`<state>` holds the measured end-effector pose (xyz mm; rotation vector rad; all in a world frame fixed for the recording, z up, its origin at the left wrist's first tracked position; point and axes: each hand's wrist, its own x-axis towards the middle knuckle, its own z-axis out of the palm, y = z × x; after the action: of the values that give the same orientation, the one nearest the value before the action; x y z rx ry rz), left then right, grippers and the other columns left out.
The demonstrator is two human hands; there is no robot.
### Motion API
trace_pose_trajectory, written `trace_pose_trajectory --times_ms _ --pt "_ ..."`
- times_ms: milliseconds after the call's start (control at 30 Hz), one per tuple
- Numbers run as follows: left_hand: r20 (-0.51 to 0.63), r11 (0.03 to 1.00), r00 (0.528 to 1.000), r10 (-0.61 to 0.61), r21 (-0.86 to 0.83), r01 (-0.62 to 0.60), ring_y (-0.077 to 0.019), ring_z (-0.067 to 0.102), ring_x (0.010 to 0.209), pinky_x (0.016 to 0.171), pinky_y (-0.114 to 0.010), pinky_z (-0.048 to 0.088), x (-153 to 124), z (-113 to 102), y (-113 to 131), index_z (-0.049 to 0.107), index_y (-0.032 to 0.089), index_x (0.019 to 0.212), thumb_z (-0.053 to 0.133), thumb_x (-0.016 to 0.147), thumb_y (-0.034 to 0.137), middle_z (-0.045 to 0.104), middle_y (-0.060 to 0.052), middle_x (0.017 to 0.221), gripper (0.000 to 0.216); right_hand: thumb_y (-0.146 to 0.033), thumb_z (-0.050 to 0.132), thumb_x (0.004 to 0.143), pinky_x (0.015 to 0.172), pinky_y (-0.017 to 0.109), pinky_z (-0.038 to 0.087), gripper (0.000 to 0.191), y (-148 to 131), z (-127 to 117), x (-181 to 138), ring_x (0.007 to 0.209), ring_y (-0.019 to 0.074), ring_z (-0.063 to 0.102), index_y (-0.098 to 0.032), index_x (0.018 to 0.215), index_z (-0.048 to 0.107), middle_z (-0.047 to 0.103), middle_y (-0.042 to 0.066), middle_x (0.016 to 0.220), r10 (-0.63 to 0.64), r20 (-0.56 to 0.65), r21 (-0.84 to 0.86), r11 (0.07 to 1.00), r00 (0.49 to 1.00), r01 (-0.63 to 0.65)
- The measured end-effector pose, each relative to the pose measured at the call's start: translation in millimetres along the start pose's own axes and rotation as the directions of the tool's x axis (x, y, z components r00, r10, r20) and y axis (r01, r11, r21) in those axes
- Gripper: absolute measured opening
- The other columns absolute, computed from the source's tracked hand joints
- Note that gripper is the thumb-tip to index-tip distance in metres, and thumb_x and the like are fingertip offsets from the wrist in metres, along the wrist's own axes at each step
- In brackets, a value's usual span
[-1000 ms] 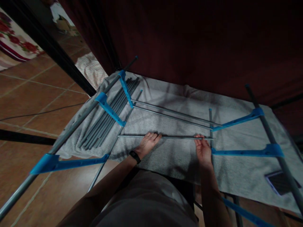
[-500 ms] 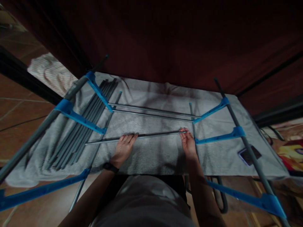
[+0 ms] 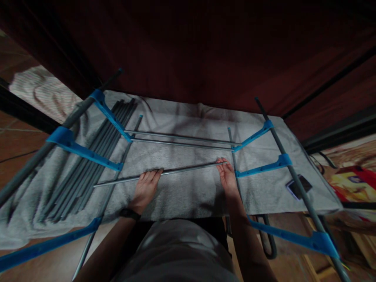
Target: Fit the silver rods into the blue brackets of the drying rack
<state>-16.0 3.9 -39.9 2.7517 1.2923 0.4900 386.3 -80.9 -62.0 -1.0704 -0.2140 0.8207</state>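
Note:
A thin grey metal tube point(image 3: 188, 169) lies crosswise in front of me, its left end tilted toward me. My left hand point(image 3: 147, 186) is closed over it left of its middle. At the tube's right end, the fingers of my right hand point(image 3: 226, 174) pinch it, close to a blue plastic bracket point(image 3: 254, 170) of the right frame. Another blue bracket point(image 3: 88, 152) belongs to the left frame, and the tube's left end passes by that frame's thin upright. Farther back, two metal tubes point(image 3: 179, 141) span the upper brackets of both frames.
Several loose grey tubes point(image 3: 91, 164) lie in a bundle at the left on a grey blanket point(image 3: 182, 196). A phone point(image 3: 299, 187) rests on the blanket behind the right frame's thick pole point(image 3: 302, 192). A dark red curtain point(image 3: 188, 55) hangs at the back.
The view has shifted so that everything sits farther left. The held tube's left end has dipped slightly toward me; both hands keep their hold on it.

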Motion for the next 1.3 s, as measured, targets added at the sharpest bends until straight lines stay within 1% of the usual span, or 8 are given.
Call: trace_pose_trajectory --times_ms 200,367,467,633,800,967,1133,1300 --pt "-0.031 0.999 1.000 -0.006 0.036 0.007 -0.0342 0.078 0.114 0.104 -0.048 0.058 -1.7 -2.5 1.1 0.077 0.015 0.145 0.040 0.109 0.012 0.085 -0.019 0.120 0.051 -0.028 0.088 0.091 0.115 0.043 0.065 0.015 -1.1 1.7 -1.7 0.110 0.0191 0.082 -0.029 0.101 0.077 0.084 0.000 0.106 -0.022 -0.047 0.042 0.999 0.999 0.024" --pt "-0.048 0.998 0.998 -0.033 0.053 0.035 -0.0344 0.077 0.112 0.102 -0.047 0.057 -0.3 -4.4 2.9 0.077 0.016 0.143 0.043 0.108 0.013 0.084 -0.018 0.116 0.048 -0.032 0.092 0.089 0.108 0.039 0.066 0.021 -1.2 1.9 -0.9 0.103 0.0185 0.082 -0.028 0.094 0.072 0.082 -0.002 0.096 -0.038 -0.076 0.039 0.998 0.996 0.042" --pt "-0.050 0.998 0.998 -0.044 0.045 0.046 -0.0344 0.077 0.112 0.103 -0.046 0.056 1.0 -4.2 3.6 0.077 0.017 0.141 0.045 0.108 0.012 0.084 -0.018 0.116 0.046 -0.033 0.093 0.088 0.105 0.036 0.065 0.023 -0.4 0.6 0.1 0.101 0.0169 0.082 -0.029 0.094 0.071 0.082 -0.004 0.094 -0.043 -0.072 0.032 0.998 0.996 0.045" --pt "-0.021 0.999 0.999 -0.040 0.037 0.040 -0.0356 0.076 0.115 0.106 -0.049 0.056 1.4 -3.8 4.5 0.078 0.016 0.141 0.047 0.105 0.010 0.084 -0.019 0.121 0.048 -0.035 0.092 0.089 0.108 0.040 0.065 0.024 0.8 -0.6 1.5 0.104 0.0185 0.082 -0.029 0.095 0.070 0.082 -0.003 0.094 -0.070 -0.021 0.016 0.997 0.997 0.070" --pt "-0.016 0.998 0.999 -0.047 0.044 0.048 -0.0349 0.076 0.116 0.108 -0.049 0.056 1.6 -2.7 4.6 0.079 0.016 0.140 0.046 0.105 0.009 0.083 -0.020 0.121 0.049 -0.032 0.095 0.085 0.109 0.040 0.065 0.024 1.6 -0.4 2.1 0.099 0.0182 0.082 -0.028 0.094 0.073 0.083 -0.002 0.095 -0.065 -0.022 0.060 0.996 0.998 0.066" --pt "-0.019 0.995 0.999 -0.032 0.092 0.033 -0.0342 0.075 0.111 0.103 -0.048 0.056 4.5 -4.3 5.0 0.080 0.016 0.134 0.044 0.106 0.012 0.083 -0.019 0.116 0.046 -0.026 0.096 0.081 0.101 0.033 0.067 0.024 2.0 0.7 2.7 0.093 0.0152 0.081 -0.029 0.091 0.075 0.083 -0.004 0.095 -0.055 -0.029 0.108 0.992 0.998 0.058" --pt "-0.032 0.993 0.999 -0.025 0.118 0.028 -0.0328 0.074 0.104 0.096 -0.046 0.057 7.3 -12.1 9.1 0.080 0.019 0.127 0.045 0.103 0.012 0.082 -0.016 0.109 0.043 -0.028 0.097 0.079 0.090 0.029 0.067 0.024 1.4 4.1 1.5 0.090 0.0146 0.080 -0.028 0.088 0.075 0.082 -0.005 0.091 -0.045 -0.027 0.132 0.990 0.999 0.048" --pt "-0.058 0.990 0.998 -0.023 0.137 0.030 -0.0327 0.073 0.101 0.094 -0.046 0.057 7.4 -15.3 11.5 0.080 0.020 0.123 0.046 0.103 0.013 0.082 -0.015 0.106 0.040 -0.027 0.097 0.079 0.082 0.025 0.066 0.023 0.0 7.4 -1.0 0.087 0.0131 0.079 -0.028 0.086 0.075 0.082 -0.005 0.090 -0.020 -0.008 0.158 0.987 1.000 0.021"
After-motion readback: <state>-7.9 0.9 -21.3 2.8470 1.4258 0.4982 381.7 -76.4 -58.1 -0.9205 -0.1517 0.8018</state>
